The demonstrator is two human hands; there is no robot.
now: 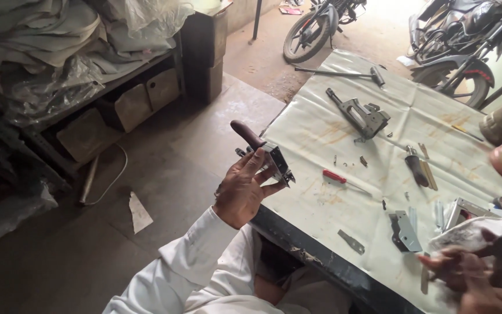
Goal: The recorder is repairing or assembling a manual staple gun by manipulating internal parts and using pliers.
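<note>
holding: left hand [244, 189] raised beside table edge, fingers closed around metal tool body with dark handle [265, 152], handle pointing up
right hand [472, 273]: blurred at lower right, wrapped in pale cloth [466, 234], grip state cannot tell
advice: keep body steady over table [321, 134], near red screwdriver [337, 178], away from floor drop
</note>
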